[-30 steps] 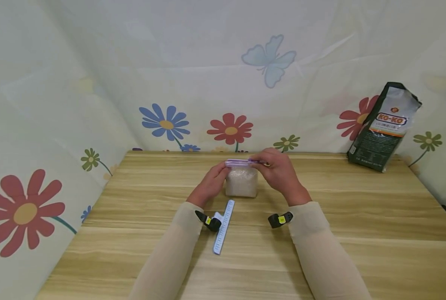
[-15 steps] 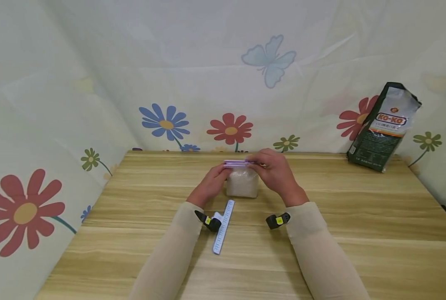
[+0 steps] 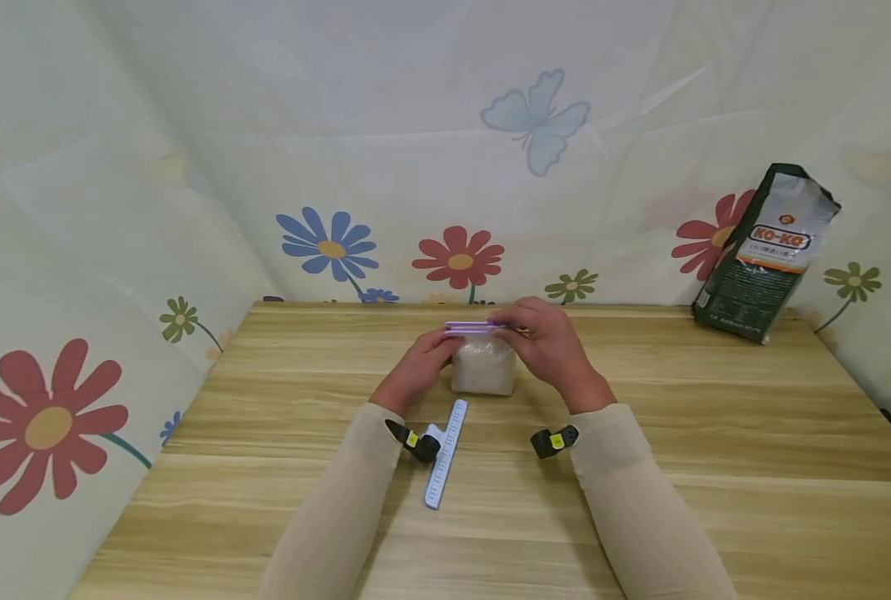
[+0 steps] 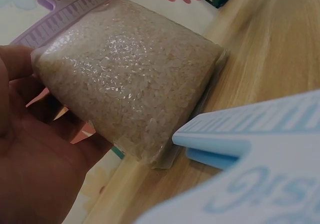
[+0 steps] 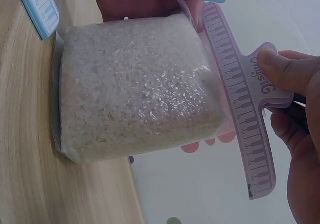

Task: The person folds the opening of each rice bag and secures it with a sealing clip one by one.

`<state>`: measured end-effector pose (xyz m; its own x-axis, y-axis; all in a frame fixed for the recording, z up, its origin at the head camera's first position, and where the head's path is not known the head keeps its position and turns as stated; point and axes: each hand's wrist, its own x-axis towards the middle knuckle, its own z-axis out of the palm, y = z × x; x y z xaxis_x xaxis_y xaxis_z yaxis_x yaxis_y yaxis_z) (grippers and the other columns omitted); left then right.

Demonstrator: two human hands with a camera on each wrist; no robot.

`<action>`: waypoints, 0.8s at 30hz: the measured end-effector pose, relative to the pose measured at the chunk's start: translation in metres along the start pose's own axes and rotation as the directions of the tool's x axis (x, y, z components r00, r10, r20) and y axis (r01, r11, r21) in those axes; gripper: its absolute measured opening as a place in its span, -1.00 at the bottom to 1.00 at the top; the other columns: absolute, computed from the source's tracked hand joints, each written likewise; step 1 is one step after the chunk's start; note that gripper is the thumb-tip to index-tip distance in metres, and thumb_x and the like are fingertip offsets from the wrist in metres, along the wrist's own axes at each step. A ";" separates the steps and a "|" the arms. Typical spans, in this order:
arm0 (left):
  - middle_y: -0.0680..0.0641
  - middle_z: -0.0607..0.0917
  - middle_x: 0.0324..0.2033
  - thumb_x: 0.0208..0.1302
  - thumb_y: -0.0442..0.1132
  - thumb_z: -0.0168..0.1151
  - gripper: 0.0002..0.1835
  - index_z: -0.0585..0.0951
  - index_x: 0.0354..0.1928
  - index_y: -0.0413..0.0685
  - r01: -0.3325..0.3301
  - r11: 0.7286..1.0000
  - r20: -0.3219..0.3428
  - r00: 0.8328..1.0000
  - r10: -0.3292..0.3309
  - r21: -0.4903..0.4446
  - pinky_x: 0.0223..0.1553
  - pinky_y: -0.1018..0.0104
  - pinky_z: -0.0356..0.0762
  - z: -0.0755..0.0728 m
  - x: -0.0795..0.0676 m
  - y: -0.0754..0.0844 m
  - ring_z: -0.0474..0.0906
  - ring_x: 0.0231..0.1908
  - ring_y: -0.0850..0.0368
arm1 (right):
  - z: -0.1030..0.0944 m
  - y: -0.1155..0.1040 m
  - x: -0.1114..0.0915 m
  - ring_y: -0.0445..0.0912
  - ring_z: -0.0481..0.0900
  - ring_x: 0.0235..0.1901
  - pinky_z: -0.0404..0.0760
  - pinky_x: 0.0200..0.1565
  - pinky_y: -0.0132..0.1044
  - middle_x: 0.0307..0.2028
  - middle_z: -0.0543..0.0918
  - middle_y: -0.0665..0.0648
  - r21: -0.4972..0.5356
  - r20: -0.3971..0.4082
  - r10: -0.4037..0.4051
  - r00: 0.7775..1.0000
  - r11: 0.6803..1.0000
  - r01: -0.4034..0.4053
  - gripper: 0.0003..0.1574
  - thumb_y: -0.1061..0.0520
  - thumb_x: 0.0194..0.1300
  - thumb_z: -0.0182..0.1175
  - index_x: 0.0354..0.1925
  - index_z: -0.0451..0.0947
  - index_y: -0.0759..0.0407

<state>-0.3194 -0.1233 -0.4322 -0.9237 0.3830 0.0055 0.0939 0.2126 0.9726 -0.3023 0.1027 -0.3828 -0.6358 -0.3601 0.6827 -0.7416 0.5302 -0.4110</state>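
Observation:
A clear bag of rice point(image 3: 484, 371) stands upright on the wooden table, packed into a block. Across its top lies a purple bag clip point(image 5: 240, 99) printed with piano keys. My right hand point(image 3: 553, 342) pinches the clip's grip tab between thumb and fingers, plain in the right wrist view. My left hand point(image 3: 418, 367) holds the bag's upper left edge, thumb in front near the clip's end and the other fingers behind. A second clip, light blue point(image 3: 447, 454), lies on the table in front of the bag, close to my left wrist.
At the back right, a green and silver KO-KO bag point(image 3: 768, 254) leans against the flower-printed cloth point(image 3: 415, 150). Dark wrist cameras sit at both cuffs, the left one overlapping the blue clip in the head view. The wooden table point(image 3: 302, 500) ends at the cloth.
The purple clip and my right hand have shifted slightly left across the bag's top. My left hand stays at the bag's edge. The blue clip and KO-KO bag have not moved.

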 end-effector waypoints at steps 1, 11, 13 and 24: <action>0.05 0.56 0.16 0.52 -0.03 -0.09 -0.64 0.53 0.21 0.14 0.003 1.000 0.002 1.000 -0.003 0.000 0.35 0.02 0.30 0.000 0.000 0.000 0.41 0.26 0.11 | 0.000 0.000 0.000 -0.10 0.60 -0.30 0.60 -0.24 -0.20 -0.30 0.71 0.08 0.002 -0.001 -0.002 1.000 1.000 0.002 -0.78 0.20 0.16 0.38 -0.16 0.72 0.13; 0.01 0.56 0.13 0.50 -0.03 -0.05 -0.65 0.53 0.19 0.06 0.006 1.000 0.007 1.000 -0.006 -0.024 0.35 0.02 0.30 -0.001 0.001 0.000 0.42 0.25 0.09 | 0.003 0.001 0.000 -0.06 0.62 -0.13 0.64 -0.08 -0.18 -0.13 0.70 0.09 -0.040 0.004 -0.002 1.000 0.999 0.002 -0.73 0.17 0.21 0.34 -0.08 0.68 0.14; 0.03 0.55 0.17 0.50 0.00 -0.05 -0.63 0.51 0.21 0.08 0.008 0.999 0.005 1.000 -0.008 -0.033 0.35 0.03 0.29 -0.001 0.002 -0.001 0.40 0.27 0.10 | 0.003 0.001 0.000 -0.05 0.61 -0.11 0.65 -0.07 -0.18 -0.11 0.69 0.10 -0.026 0.010 0.005 1.000 1.000 -0.005 -0.72 0.16 0.23 0.32 -0.06 0.66 0.16; 0.05 0.47 0.29 0.28 0.10 0.25 -0.41 0.40 0.32 0.18 0.012 0.999 0.004 1.000 -0.012 0.034 0.36 0.03 0.28 0.002 0.002 -0.001 0.36 0.33 0.06 | 0.005 0.007 -0.003 0.00 0.57 0.13 0.61 0.08 -0.12 0.14 0.59 0.12 -0.002 0.087 0.152 0.985 0.988 -0.152 -0.43 0.09 0.30 0.27 0.27 0.46 0.00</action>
<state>-0.3208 -0.1207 -0.4339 -0.9232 0.3843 -0.0074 0.0953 0.2475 0.9642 -0.3072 0.1040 -0.3906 -0.7571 -0.3411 0.5571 -0.6359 0.5799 -0.5092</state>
